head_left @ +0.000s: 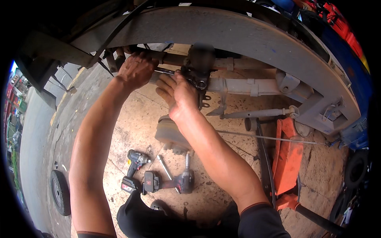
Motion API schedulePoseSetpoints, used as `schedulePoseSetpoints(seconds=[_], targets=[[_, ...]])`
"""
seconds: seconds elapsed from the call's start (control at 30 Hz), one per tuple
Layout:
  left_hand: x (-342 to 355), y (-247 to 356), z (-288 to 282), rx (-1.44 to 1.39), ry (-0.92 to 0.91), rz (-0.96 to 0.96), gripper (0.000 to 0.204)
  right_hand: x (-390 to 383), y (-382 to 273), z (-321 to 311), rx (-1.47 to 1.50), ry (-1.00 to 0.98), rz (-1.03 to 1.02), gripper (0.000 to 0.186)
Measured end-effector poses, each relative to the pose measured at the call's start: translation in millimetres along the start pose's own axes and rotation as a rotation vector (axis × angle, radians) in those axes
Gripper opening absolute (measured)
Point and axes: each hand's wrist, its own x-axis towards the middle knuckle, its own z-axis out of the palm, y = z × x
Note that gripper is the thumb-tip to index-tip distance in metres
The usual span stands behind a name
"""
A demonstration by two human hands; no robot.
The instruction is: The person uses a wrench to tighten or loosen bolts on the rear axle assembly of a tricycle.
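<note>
My left hand [137, 70] is closed around the far end of a slim metal wrench [164, 71], up under the dark vehicle frame. The wrench points right, toward the dark clamp plate and bolts [201, 84] on the leaf spring [242, 85]. Close beside that plate, my right hand [183, 94] has its thumb against the wrench near its head, with the other fingers bent loosely below. The wrench head and the fastener it meets are mostly hidden by my right hand and shadow.
A curved frame rail [222, 25] spans overhead. Below lie two cordless impact tools [137, 160] [184, 182] and a chrome bar [164, 167]. An orange jack [289, 158] stands at right, with a thin rod [274, 139] crossing toward it. A tyre [59, 192] lies at left.
</note>
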Motion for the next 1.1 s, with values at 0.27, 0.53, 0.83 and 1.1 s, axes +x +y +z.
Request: schedulePoseSetpoints(seconds=[0.27, 0.53, 0.83, 1.1], targets=[[28, 2, 23, -0.013, -0.110, -0.052, 0.033, 9, -7, -5, 0.048, 0.024, 0.012, 0.036], [18, -3, 39, -0.111, 0.167, 0.036, 0.018, 8, 0, -10, -0.002, 0.000, 0.000, 0.031], [4, 4, 1, -0.093, -0.015, -0.075, 0.014, 3, 1, -7, 0.179, -0.081, 0.026, 0.024], [10, 9, -8, -0.153, -0.140, -0.166, 0.019, -98, -25, -22, -0.443, -0.293, -0.051, 0.028]])
